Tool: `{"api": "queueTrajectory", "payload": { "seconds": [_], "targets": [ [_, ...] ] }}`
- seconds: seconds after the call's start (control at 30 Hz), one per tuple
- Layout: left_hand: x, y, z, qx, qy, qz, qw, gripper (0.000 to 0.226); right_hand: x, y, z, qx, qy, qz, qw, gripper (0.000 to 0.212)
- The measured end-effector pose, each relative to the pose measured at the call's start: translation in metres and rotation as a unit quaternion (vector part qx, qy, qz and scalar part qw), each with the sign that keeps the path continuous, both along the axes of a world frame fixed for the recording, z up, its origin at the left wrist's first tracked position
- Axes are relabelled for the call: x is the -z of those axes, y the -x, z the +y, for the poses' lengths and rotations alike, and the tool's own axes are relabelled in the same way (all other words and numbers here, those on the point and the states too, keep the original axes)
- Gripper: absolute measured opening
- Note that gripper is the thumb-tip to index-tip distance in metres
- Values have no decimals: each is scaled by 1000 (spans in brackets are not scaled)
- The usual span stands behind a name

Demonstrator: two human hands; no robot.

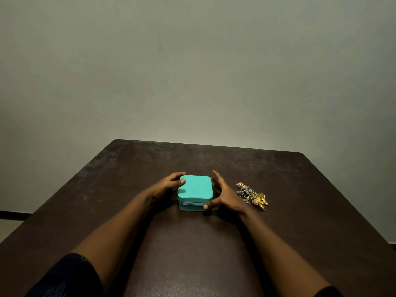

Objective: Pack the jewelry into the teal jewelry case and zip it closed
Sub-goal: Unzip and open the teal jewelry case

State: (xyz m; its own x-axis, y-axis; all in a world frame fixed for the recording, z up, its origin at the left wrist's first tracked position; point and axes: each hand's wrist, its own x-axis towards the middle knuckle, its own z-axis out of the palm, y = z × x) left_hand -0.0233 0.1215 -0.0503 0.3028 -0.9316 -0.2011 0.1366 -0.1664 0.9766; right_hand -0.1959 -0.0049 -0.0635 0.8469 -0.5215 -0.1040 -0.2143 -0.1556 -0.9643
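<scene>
Dark sleeve [68,275] at lower left, left forearm bare and stretched forward across the dark brown table [278,232]. Left hand [169,184] sat at the left edge of the teal jewelry case [196,187], palm turned inward; fingers [176,174] were curled together round the case's far-left corner, thumb [182,181] laid on the lid just right of them. Case was lying flat between the two hands, lid down, zipper line [190,203] running along the near wall below the left thumb. Right hand [225,196] stood on edge against the case's right side, wrist low on the table. Its fingers [216,176] were straight, held close together and pointing away past the far-right corner. Its thumb [209,205] was spread wide from them, tip touching the near wall by the zipper; whether the fingers touched the side wall, cannot tell. Jewelry [252,196] lay in a loose gold and silver pile on the table, just right of the right hand's knuckles, apart from the case. Right forearm was bare, angled in from lower right. Plain wall [192,71] behind.
</scene>
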Motion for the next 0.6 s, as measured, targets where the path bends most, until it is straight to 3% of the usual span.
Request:
{"api": "queueTrajectory", "payload": {
  "seconds": [0.07,0.13,0.47,0.6],
  "targets": [
    [0,-5,5,52,-16,-50,997,127,-2,-2,1,-4,-41,-19,999,120],
    [0,-8,8,96,-30,-104,990,136,-2,0,2,3,-40,-31,999,109],
    [-3,1,24,88,-34,-149,984,83,0,13,12,24,-39,-40,998,85],
    [-1,9,26,44,9,-54,998,61,-7,14,18,68,-63,-66,994,58]
  ]
}}
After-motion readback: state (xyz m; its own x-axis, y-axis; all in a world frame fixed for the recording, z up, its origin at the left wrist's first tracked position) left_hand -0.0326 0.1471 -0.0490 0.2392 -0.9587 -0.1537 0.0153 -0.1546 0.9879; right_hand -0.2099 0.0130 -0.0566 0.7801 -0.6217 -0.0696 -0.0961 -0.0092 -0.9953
